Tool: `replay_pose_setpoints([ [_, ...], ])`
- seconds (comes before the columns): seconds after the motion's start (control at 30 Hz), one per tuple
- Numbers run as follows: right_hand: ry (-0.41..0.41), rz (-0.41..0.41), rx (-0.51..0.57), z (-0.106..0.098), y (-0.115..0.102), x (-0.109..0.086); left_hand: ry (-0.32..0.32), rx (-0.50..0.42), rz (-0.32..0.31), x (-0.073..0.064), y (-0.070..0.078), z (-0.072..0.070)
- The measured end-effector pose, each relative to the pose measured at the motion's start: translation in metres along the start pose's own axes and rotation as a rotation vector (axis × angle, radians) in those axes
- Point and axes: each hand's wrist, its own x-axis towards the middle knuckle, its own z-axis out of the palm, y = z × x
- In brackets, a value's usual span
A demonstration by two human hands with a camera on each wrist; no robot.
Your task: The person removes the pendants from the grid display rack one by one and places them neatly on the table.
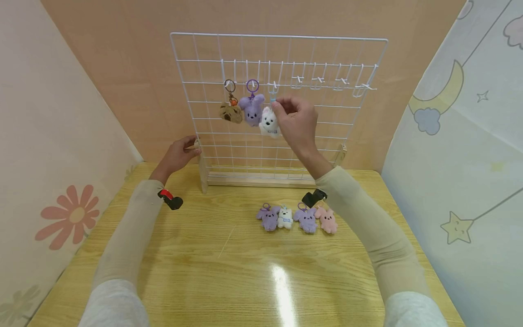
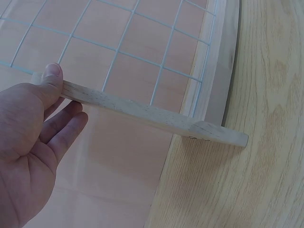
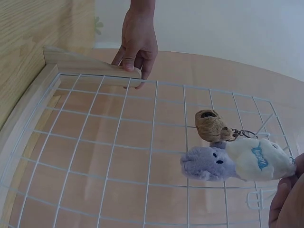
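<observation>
While the left hand (image 1: pixel 180 153) steadies a white wire rack (image 1: pixel 279 35) standing on a wooden table (image 1: pixel 184 254), the right hand (image 1: pixel 300 122) is raised to its upper middle, holding a white plush keychain (image 1: pixel 268 122). The right thumb and fingers pinch it by the top, at its pale blue loop (image 1: pixel 273 99), and the toy hangs upright just below the third white hook (image 1: pixel 274 85) from the left; whether the loop is over that hook is hard to tell. The left fingers grasp the top of the rack's wooden post (image 1: pixel 203 170), thumb on one side and fingers on the other. Beside the white keychain, on the first two hooks, hang a brown toy (image 1: pixel 230 112), tilted on its chain, and a purple toy (image 1: pixel 252 110) with a purple ring. Four more hooks (image 1: pixel 319 80) line the rack to the right. On the table in front lie, from left to right, a purple bunny (image 1: pixel 269 220), a small white bear (image 1: pixel 285 219), a second purple bunny (image 1: pixel 307 220) and a pink bunny (image 1: pixel 328 221).
</observation>
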Motion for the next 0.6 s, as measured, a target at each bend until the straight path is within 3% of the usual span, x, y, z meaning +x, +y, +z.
replay_pose_setpoints([
  [0.6,-0.101,-0.005,0.034,0.003,0.017,-0.031,-0.009,0.011,-0.009,0.001,-0.003,0.000],
])
